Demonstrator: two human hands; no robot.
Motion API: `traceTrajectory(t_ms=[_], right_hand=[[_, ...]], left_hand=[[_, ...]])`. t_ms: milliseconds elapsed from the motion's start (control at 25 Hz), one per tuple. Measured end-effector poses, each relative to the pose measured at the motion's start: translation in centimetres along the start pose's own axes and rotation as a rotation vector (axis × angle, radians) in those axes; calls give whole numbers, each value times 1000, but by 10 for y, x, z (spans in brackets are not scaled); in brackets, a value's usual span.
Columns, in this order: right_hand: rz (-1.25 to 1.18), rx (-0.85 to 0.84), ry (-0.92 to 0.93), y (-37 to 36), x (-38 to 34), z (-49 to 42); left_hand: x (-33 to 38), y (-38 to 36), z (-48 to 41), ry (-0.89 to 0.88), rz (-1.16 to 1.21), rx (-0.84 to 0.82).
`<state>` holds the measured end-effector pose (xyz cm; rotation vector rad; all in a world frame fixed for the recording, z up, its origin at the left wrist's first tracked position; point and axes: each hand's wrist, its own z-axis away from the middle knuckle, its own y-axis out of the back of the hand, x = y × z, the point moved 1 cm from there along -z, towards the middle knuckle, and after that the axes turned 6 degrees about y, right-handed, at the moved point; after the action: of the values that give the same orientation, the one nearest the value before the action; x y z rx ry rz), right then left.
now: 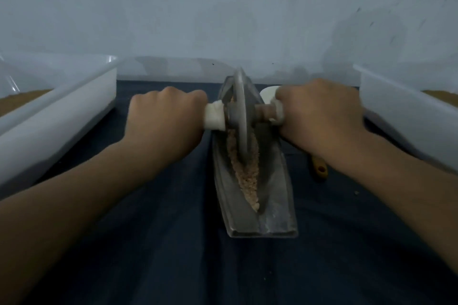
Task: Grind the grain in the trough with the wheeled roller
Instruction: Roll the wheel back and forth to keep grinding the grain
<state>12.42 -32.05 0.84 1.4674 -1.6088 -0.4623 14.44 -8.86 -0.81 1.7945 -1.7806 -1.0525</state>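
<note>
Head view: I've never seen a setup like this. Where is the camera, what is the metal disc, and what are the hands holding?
The camera sits on the person's head, looking down at their own arms. A long metal trough lies on a dark cloth, with crushed grain along its groove. A metal wheel stands in that groove on an axle with white handles. The left hand and right hand each grip one. A left tub and right tub flank it. A yellow handle pokes out beneath the right forearm.
</note>
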Motion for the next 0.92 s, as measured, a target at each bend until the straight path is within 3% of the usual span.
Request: traceTrajectory(t_ms=[240,400,520,680,920], right_hand=[[-156,-149,-115,-17,-1,-30],[-87,85,22,24,1,33],[-131,138,133,42,6,56],[-5,-11,22,12,1,21],[-202,-122,-132,-27,4,-34]], left_hand=[[14,-12,-41,-17,11,37],[-2,26,12,-134,-3,38],[-22,44,33,-192,-3,54],[-7,16,11,-86,-26,-14],[14,-11,-60,-63,-57,-3]])
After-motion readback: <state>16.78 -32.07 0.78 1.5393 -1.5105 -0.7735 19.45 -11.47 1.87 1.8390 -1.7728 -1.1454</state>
